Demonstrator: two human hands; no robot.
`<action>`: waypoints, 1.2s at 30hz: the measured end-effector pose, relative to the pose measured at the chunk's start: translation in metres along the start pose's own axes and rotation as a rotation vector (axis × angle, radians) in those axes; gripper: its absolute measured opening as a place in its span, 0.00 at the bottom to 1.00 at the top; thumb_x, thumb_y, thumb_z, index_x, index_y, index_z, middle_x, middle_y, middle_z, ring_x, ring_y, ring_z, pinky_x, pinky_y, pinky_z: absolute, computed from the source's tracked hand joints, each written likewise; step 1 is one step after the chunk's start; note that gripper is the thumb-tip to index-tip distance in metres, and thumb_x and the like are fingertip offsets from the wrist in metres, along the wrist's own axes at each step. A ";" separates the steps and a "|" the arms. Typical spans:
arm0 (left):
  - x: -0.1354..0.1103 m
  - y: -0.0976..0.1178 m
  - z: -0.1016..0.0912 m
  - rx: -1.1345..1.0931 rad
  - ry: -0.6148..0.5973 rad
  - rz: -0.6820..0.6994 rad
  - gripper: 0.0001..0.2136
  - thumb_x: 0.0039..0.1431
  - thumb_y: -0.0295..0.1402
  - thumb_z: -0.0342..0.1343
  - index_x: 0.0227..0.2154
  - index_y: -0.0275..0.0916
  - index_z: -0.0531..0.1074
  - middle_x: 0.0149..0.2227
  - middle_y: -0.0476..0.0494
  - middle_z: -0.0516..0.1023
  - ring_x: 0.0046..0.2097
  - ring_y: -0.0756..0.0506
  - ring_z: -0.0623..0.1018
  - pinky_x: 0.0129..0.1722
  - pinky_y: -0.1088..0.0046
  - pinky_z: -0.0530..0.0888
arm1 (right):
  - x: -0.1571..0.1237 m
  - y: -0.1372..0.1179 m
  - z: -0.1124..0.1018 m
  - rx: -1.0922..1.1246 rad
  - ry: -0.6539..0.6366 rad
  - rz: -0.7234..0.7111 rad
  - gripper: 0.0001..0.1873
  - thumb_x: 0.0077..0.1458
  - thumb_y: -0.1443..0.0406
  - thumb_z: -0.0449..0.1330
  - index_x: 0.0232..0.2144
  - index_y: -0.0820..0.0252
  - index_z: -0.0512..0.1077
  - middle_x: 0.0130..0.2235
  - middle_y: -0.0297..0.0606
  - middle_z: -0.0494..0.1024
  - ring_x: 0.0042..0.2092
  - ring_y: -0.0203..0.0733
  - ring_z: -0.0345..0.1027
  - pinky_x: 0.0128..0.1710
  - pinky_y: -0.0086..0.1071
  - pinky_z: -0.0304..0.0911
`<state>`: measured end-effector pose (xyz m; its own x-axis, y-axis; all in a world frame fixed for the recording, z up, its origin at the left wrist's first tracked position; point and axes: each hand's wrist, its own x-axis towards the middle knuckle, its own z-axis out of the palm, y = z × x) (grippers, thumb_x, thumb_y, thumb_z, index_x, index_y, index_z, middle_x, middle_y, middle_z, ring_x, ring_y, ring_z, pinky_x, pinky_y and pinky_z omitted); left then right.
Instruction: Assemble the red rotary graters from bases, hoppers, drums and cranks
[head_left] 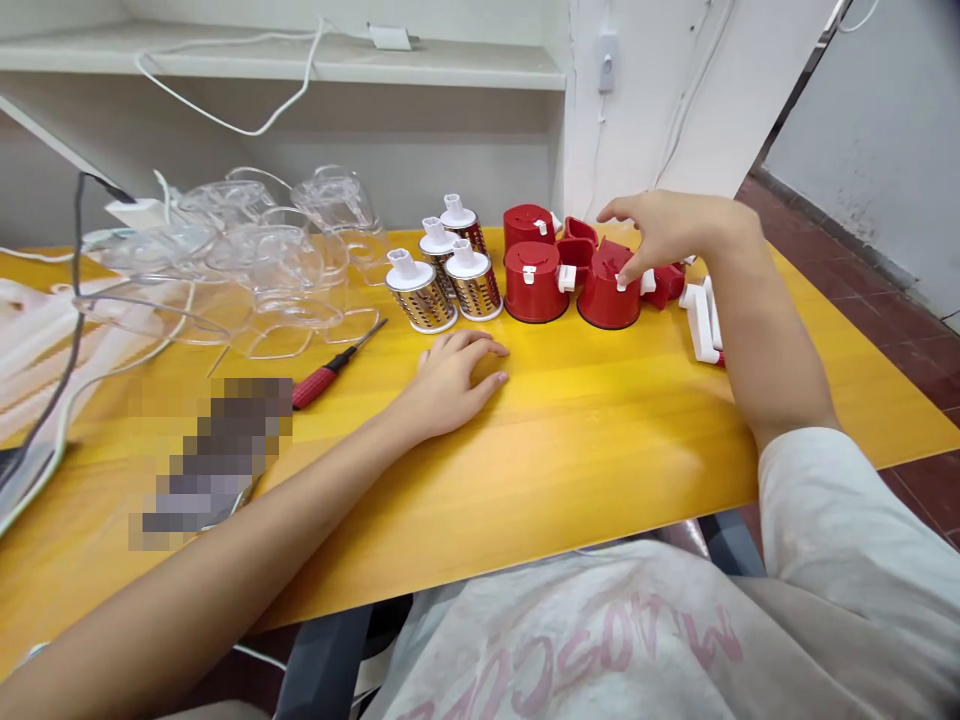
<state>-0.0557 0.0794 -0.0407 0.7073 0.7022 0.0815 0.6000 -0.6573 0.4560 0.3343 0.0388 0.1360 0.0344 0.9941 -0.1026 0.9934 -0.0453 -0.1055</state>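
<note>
Red housing [606, 295] stands under my right grip [664, 235]: fingers apart, tips touching its top, not closed on it. My left grip [456, 380] lies flat and open on the desk [600, 430], holding nothing. This part is upright, far right of centre, with a white tab. Other housings [534, 282], metal drums [442, 290] and clear hoppers [247, 260] stand to its left in separate groups; I judge nothing joined yet.

The red plastic cup [604, 302] stands with its wide end down on the far right part of the yellow table [570, 440]. It has small white clips on its side. It stands just to the right of a second red cup [531, 290].
</note>
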 end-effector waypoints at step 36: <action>0.004 0.017 0.002 -0.593 0.065 0.246 0.63 0.53 0.61 0.87 0.81 0.43 0.57 0.84 0.19 0.69 0.83 0.16 0.75 0.84 0.33 0.77 | -0.041 -0.120 0.065 0.113 -0.143 -0.615 0.56 0.64 0.46 0.85 0.82 0.65 0.73 0.65 0.56 0.87 0.60 0.63 0.84 0.62 0.52 0.78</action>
<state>-0.0416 0.0703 -0.0347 0.7626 0.5778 0.2907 0.1019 -0.5512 0.8281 0.2063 -0.0027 0.0885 -0.5605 0.8194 -0.1203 0.8093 0.5111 -0.2894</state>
